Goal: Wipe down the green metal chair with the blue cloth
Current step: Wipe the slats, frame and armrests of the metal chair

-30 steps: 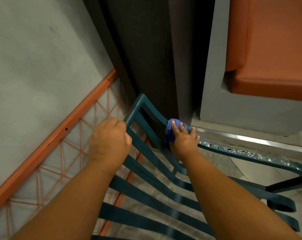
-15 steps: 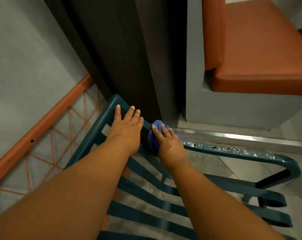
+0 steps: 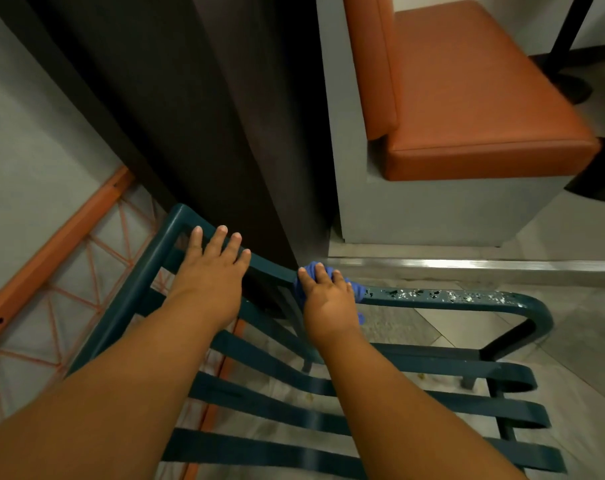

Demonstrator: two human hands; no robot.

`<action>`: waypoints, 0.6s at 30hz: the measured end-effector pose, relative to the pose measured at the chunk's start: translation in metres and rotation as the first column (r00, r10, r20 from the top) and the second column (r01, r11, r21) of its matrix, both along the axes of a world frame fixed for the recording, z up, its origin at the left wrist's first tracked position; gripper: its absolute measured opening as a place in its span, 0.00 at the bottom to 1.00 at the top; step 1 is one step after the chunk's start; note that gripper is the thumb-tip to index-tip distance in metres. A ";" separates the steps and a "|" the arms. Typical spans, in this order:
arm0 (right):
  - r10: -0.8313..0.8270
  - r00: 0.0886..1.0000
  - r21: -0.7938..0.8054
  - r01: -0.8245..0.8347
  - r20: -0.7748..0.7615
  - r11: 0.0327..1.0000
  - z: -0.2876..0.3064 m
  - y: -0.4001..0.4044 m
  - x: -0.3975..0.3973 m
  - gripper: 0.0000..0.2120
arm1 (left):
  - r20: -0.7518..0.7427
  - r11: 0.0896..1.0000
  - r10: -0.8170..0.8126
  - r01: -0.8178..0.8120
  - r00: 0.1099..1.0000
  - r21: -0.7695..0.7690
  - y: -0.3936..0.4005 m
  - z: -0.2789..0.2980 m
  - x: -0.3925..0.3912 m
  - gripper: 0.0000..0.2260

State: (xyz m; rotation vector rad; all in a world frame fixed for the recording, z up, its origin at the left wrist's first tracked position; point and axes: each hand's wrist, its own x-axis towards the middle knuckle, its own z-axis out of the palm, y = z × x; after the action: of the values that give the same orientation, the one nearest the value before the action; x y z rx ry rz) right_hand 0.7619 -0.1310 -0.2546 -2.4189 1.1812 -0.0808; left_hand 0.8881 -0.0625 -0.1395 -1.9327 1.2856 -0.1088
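The left hand lies flat, fingers straight, on the chair top rail at 11 o'clock — likely steadying it. The right hand clutches the cloth at the rail-armrest corner, dead centre — the chipped armrest toward 3 o'clock looks next.

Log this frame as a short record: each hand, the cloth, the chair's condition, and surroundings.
left hand: left hand lies flat, fingers straight, on the top rail of the green chair
right hand: right hand presses the blue cloth onto the near end of the armrest
chair condition: armrest paint chipped in pale flecks
surroundings: orange bench behind; orange frame at left
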 end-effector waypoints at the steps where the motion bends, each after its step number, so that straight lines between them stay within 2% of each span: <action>1: 0.028 1.000 -0.001 -0.028 -0.005 1.000 0.000 0.001 0.000 0.39 | -0.002 1.000 0.007 -0.007 1.000 0.008 -0.001 -0.001 -0.002 0.33; 5: 0.149 0.988 -0.005 -0.149 -0.045 0.989 -0.010 -0.008 -0.026 0.41 | -0.032 0.999 0.043 -0.043 0.999 0.006 -0.004 -0.004 -0.006 0.35; 9: -0.005 0.992 0.013 0.006 -0.129 1.000 -0.005 -0.019 -0.033 0.40 | -0.063 0.999 0.045 -0.045 0.997 -0.006 -0.003 -0.006 -0.006 0.35; 11: -0.025 0.992 0.027 0.028 -0.125 0.999 -0.001 -0.020 -0.017 0.41 | -0.073 0.999 0.052 -0.053 0.996 -0.011 -0.003 -0.009 -0.007 0.36; 14: 0.085 0.993 0.025 -0.084 -0.079 0.996 0.001 -0.013 -0.004 0.45 | -0.075 0.997 0.067 -0.069 0.995 -0.020 -0.003 -0.014 -0.009 0.39; 18: 0.164 0.985 0.008 -0.164 -0.059 0.986 -0.005 -0.014 -0.029 0.42 | -0.075 0.997 0.062 -0.065 0.995 -0.038 -0.002 -0.021 -0.009 0.36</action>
State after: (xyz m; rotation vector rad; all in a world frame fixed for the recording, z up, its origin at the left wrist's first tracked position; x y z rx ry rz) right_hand 0.7328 -0.1446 -0.2600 -2.5212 1.0014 0.0441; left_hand 0.8788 -0.0641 -0.1608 -2.0269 1.2775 -0.0311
